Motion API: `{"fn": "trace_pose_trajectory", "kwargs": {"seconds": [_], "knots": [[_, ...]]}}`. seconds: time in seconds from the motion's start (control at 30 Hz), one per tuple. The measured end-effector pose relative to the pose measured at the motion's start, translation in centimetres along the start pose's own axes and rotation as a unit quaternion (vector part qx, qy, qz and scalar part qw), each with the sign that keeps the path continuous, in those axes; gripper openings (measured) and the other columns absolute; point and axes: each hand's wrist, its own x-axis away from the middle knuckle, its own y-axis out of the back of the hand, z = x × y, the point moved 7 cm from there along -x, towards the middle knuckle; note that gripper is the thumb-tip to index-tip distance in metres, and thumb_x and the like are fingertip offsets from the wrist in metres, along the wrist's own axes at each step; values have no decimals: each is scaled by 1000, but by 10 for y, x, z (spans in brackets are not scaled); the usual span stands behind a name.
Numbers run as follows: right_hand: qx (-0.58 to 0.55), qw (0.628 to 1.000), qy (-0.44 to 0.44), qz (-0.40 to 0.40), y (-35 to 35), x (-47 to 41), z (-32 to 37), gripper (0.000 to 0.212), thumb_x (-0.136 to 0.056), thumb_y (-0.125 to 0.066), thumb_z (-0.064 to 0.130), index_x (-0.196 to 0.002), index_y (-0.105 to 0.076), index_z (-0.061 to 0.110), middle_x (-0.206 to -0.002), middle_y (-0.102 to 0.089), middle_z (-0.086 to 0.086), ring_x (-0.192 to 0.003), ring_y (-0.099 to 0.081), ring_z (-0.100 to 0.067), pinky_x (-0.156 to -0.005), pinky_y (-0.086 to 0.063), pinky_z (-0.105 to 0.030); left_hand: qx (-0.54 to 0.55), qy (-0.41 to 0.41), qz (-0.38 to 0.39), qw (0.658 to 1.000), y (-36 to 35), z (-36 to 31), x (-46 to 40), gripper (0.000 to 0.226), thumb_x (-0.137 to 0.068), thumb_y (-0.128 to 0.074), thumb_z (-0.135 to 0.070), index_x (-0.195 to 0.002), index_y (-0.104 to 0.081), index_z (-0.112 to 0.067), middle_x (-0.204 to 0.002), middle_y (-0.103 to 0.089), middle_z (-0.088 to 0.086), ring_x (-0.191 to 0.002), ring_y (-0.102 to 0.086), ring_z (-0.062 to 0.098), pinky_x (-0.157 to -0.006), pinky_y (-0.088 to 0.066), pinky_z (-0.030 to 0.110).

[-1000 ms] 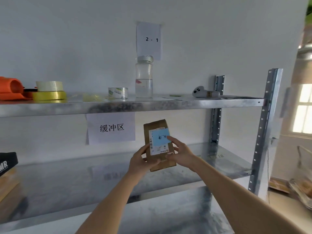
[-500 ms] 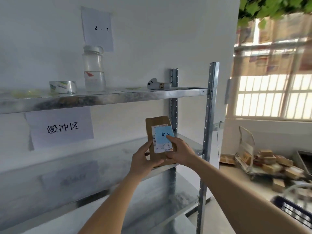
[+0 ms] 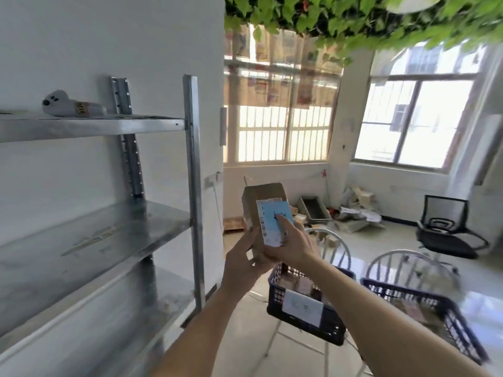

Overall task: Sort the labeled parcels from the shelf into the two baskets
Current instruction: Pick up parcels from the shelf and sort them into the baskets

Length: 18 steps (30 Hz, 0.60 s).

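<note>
The parcel (image 3: 261,210), a brown cardboard box with a white and blue label (image 3: 275,224) on the face turned toward the camera, is held up in the air between both hands, above and just behind the near basket (image 3: 304,308). A second ago it was held in front of the shelf's (image 3: 109,227) lower board, under the paper sign; now the view has swung to the right, so the shelf stands off to the left and the room with its windows fills the background, while the parcel keeps the same place between the hands. Its long axis runs nearly upright, with the top leaning slightly to the left and away, and the labeled face points back at the person.

The left hand (image 3: 242,262) grips the parcel's lower left edge, thumb on the front and fingers curled behind. The right hand (image 3: 291,248) holds the lower right side, its forefinger stretched up across the blue label and touching the handwriting there.

Below the hands, the near basket is dark blue, carries a white paper tag on its front wall and has brown parcels inside. A second dark blue basket (image 3: 424,308) stands beside it to the right; both rest on metal-backed chairs. A white handheld scanner (image 3: 68,104) lies on the shelf's top board, and a black office chair (image 3: 446,229) stands by the far window.
</note>
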Motion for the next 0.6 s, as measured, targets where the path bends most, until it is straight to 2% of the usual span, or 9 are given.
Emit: {"fn": "trace_pose_trajectory", "kwargs": {"seconds": [0.1, 0.2, 0.27, 0.33, 0.43, 0.53, 0.6], "knots": [[18, 997, -70, -27, 44, 20, -70, 108, -67, -72, 76, -155, -15, 48, -145, -38, 0, -125, -50, -28, -92, -51, -39, 7, -36, 44, 998, -76, -22, -6, 92, -72, -87, -24, -143, -39, -56, -141, -53, -27, -126, -54, -1, -97, -51, 20], [6, 992, -119, -43, 79, 35, -125, 113, -58, -71, 77, -153, -14, 53, -148, -36, 1, -126, -51, -27, -98, -51, -42, 39, -63, 78, 994, -136, -44, -13, 89, -70, -85, -30, -141, -40, -59, -143, -50, -28, -127, -56, 6, -94, -57, 29], [-7, 985, -161, -64, 105, 44, -174, 112, -61, -74, 74, -153, -14, 52, -147, -36, 0, -123, -53, -28, -97, -53, -40, 56, -78, 120, 988, -192, -59, -20, 88, -70, -83, -32, -143, -41, -56, -145, -51, -23, -127, -57, 12, -92, -59, 37], [-6, 977, -195, -84, 131, 52, -220, 111, -64, -77, 70, -153, -15, 51, -142, -37, -2, -120, -55, -28, -92, -52, -36, 65, -72, 159, 983, -248, -70, -25, 90, -69, -85, -31, -144, -41, -54, -144, -51, -21, -128, -56, 12, -93, -58, 36], [6, 967, -234, -100, 166, 58, -288, 106, -68, -78, 63, -154, -18, 50, -137, -40, -4, -119, -52, -28, -89, -48, -33, 65, -76, 202, 974, -326, -86, -32, 92, -68, -90, -26, -142, -42, -52, -141, -53, -22, -126, -56, 6, -94, -53, 18], [26, 958, -266, -105, 199, 62, -358, 106, -69, -81, 62, -154, -19, 49, -134, -40, -6, -123, -47, -28, -101, -47, -41, 20, -103, 244, 964, -394, -99, -43, 95, -69, -87, -48, -150, -38, -42, -147, -49, -20, -131, -49, -1, -104, -48, 24], [33, 952, -286, -107, 217, 63, -405, 109, -67, -83, 64, -154, -20, 50, -135, -40, -7, -127, -44, -31, -106, -44, -45, 2, -95, 257, 962, -434, -100, -54, 94, -72, -89, -36, -151, -39, -33, -152, -44, -13, -138, -44, 8, -110, -45, 34]]}}
